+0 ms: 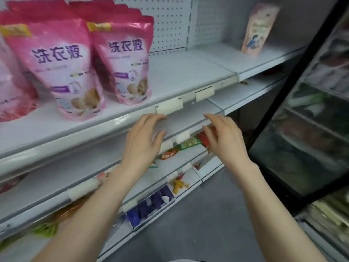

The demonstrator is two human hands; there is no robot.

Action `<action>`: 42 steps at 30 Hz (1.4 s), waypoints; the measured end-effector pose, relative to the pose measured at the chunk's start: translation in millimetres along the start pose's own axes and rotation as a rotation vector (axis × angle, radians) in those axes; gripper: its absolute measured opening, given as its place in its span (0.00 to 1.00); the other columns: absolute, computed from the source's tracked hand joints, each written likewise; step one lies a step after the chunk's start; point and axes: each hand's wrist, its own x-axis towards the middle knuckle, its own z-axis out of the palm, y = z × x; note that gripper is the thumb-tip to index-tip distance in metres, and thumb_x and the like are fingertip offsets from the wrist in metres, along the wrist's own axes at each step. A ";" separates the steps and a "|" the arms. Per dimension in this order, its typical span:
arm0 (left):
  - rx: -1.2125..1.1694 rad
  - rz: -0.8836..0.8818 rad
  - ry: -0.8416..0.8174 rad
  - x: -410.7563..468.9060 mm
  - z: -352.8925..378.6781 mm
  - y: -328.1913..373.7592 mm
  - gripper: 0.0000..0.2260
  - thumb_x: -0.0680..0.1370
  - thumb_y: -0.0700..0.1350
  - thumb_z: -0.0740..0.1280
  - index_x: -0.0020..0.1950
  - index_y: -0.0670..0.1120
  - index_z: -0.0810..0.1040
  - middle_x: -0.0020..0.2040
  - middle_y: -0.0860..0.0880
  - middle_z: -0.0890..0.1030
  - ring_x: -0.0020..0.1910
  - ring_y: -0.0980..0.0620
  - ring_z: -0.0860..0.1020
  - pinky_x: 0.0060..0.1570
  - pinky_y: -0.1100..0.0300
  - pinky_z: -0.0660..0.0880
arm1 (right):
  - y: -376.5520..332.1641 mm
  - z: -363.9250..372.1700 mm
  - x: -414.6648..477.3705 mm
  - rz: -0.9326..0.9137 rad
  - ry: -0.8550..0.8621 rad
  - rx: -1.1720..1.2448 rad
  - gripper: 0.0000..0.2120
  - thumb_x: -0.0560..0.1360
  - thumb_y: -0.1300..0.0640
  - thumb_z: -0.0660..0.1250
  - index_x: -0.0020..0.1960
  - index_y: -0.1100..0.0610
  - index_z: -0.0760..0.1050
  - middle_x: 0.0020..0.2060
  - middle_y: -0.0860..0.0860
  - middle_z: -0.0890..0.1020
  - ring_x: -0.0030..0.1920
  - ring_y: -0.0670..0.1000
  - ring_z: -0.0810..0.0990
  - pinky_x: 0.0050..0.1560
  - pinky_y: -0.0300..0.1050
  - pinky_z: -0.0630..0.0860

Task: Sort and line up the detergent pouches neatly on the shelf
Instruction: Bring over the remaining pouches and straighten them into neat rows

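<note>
Several pink detergent pouches stand in rows on the top white shelf (181, 72) at the left. The front pouch of one row (60, 69) leans forward near the shelf edge, and another front pouch (126, 63) stands to its right. A paler pouch (259, 29) stands alone at the far right against the back panel. My left hand (143, 140) hovers just below the shelf's front edge, fingers relaxed, holding nothing. My right hand (224, 137) is level with it to the right, fingers loosely bent, also holding nothing.
White price tags (170, 107) clip onto the shelf rail. Lower shelves hold snack packets (187, 144) and purple packs (151, 205). A glass-door cabinet with a black frame (302, 110) stands at the right. Grey floor lies below.
</note>
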 end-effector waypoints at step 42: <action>-0.401 -0.387 -0.232 593.9 441.2 126.0 0.38 0.75 0.50 0.72 0.77 0.44 0.55 0.72 0.45 0.69 0.69 0.46 0.70 0.65 0.54 0.70 | 520.9 -18.2 462.6 0.338 0.133 0.370 0.21 0.81 0.52 0.62 0.73 0.52 0.68 0.61 0.53 0.80 0.56 0.52 0.80 0.57 0.45 0.74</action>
